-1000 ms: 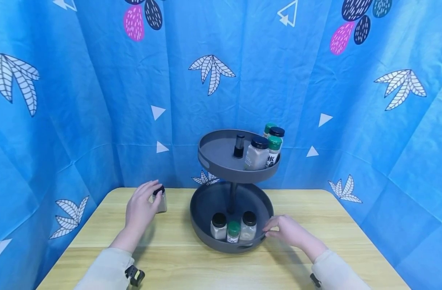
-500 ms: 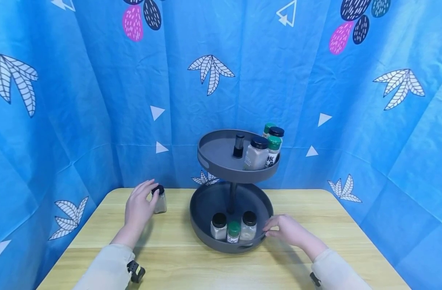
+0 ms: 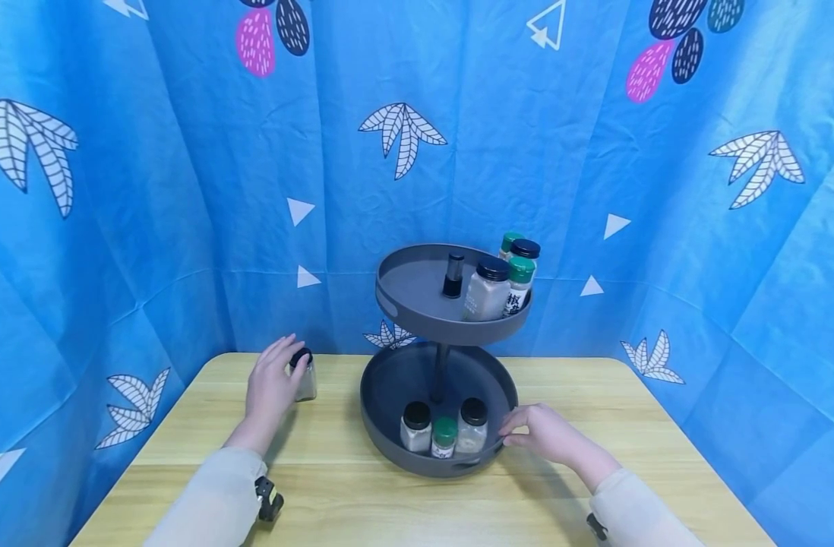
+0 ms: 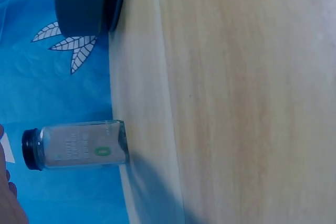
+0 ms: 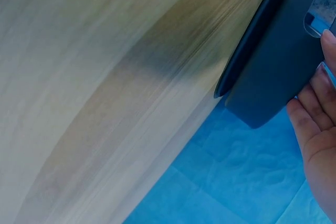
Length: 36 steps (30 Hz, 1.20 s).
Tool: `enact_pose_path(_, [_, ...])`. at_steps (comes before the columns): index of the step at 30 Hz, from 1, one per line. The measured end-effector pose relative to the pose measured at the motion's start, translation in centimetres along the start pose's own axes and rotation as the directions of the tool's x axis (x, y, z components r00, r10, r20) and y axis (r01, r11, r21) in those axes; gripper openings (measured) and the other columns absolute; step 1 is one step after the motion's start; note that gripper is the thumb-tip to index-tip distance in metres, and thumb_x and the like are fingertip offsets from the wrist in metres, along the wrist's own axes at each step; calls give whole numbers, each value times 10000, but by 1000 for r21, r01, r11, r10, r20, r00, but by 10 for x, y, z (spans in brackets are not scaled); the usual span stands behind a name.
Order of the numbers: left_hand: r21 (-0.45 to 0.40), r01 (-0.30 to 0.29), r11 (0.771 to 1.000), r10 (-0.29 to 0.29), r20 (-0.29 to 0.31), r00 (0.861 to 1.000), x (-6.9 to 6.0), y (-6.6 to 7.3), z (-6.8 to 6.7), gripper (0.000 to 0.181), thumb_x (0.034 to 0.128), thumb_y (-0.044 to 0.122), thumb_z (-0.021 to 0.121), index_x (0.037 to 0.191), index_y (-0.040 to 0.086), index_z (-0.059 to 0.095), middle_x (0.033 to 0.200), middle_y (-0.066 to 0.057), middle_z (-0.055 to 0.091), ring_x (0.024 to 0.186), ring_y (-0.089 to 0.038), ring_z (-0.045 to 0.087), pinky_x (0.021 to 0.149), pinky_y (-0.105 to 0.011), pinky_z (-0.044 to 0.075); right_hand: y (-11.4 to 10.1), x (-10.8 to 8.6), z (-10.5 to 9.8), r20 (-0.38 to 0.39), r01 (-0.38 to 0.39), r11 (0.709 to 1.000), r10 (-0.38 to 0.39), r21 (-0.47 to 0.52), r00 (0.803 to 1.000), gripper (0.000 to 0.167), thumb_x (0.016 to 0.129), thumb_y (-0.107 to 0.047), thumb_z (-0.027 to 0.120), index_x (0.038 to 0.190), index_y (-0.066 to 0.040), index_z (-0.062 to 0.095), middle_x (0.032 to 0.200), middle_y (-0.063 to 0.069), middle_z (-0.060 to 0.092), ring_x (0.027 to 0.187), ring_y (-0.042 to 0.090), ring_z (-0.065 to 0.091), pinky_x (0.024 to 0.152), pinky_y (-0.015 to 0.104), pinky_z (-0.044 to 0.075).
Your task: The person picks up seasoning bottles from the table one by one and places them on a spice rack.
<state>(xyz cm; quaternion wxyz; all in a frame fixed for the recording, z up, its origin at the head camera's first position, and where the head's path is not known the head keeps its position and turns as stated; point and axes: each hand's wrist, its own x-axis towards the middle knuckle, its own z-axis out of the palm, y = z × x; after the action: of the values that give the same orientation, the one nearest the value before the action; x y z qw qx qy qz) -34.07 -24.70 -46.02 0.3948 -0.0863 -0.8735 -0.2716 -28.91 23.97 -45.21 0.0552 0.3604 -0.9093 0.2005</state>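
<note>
At the table's back left stands a clear seasoning jar (image 3: pixel 307 381) with a black lid, upright in the left wrist view too, where the jar (image 4: pixel 84 145) shows pale contents. My left hand (image 3: pixel 272 384) is beside its lid, fingers loosely bent; a small gap separates them in the left wrist view. My right hand (image 3: pixel 543 434) holds the rim of the lower tier of a grey two-tier turntable (image 3: pixel 390 454), thumb and fingers at its edge. On that tier sit two black-lidded jars (image 3: pixel 415 427) and a small green-capped bottle (image 3: pixel 443 438).
Several seasoning jars (image 3: pixel 487 290) with black and green lids crowd the right side of the upper tier (image 3: pixel 410 292). A short post (image 3: pixel 454 275) rises at its middle. Blue patterned curtain (image 3: pixel 417 205) surrounds the wooden table (image 3: pixel 362 505) at the back and sides.
My left hand and forearm have shifted slightly right, close to the jar. The jar, the turntable and my right hand stay in place; the head view sways slightly.
</note>
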Motion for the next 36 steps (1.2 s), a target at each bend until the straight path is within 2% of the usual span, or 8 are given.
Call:
enact_pose_path(12, [33, 50, 998, -51, 47, 998, 1, -8, 9, 336, 943, 174, 713, 1242, 23, 687, 1386, -172, 590, 1319, -383, 498, 1097, -559, 405, -2, 0, -2, 6, -4, 1000, 4, 4, 1000, 89, 851, -128, 788, 937, -130, 808, 997, 10, 751, 971, 229, 697, 892, 417, 570])
enact_pose_path(18, [40, 55, 998, -58, 69, 996, 2, -11, 16, 342, 948, 180, 705, 1246, 12, 681, 1384, -194, 584, 1311, -407, 497, 1099, -569, 397, -1, -1, -2, 7, -10, 1000, 10, -4, 1000, 87, 854, -139, 788, 938, -145, 807, 1002, 3, 750, 972, 224, 697, 894, 417, 569])
enact_pose_path(30, [57, 69, 996, -76, 121, 990, 4, -6, 22, 343, 962, 195, 690, 1256, 19, 675, 1395, -196, 575, 1328, -396, 481, 1111, -564, 386, 0, 0, 0, 4, -1, 1000, 2, -5, 1000, 84, 853, -133, 785, 935, -140, 804, 1000, 9, 750, 969, 227, 699, 894, 423, 568])
enact_pose_path(36, [55, 69, 996, -75, 124, 989, 4, -5, 25, 339, 951, 165, 697, 1256, 19, 674, 1394, -194, 575, 1318, -397, 490, 1110, -562, 390, 0, 0, 0, 8, -5, 1000, 5, 6, 1000, 83, 855, -145, 787, 936, -142, 805, 998, 3, 750, 970, 225, 699, 893, 421, 569])
